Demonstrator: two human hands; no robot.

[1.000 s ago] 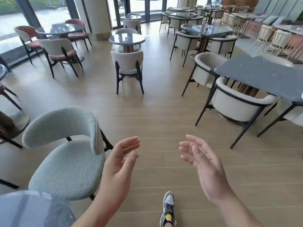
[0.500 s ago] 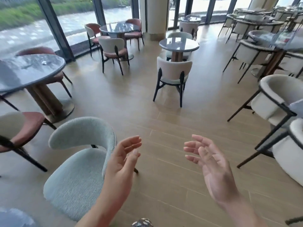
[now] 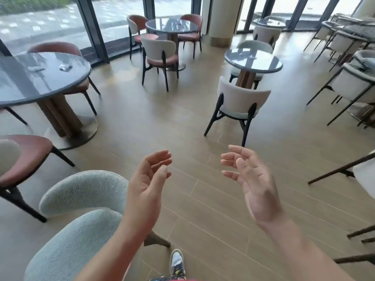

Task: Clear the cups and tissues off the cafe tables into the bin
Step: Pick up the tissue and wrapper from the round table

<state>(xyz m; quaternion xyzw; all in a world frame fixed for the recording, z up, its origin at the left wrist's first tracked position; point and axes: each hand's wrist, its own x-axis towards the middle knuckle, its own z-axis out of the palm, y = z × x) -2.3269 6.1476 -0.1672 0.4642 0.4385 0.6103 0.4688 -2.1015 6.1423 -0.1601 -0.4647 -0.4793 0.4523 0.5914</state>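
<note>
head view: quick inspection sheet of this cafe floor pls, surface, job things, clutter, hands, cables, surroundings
surface: left round table, glossy dark top; small round table the same
job's things: two pale scraps on the left round table, two small bits on the small round table, too small to identify; no cup or bin seen
clutter: nothing seen
grippers: left hand and right hand open, empty, palms facing each other above the wood-look floor
cables: nothing seen
surroundings: grey chair beside the left hand, glass wall behind
</note>
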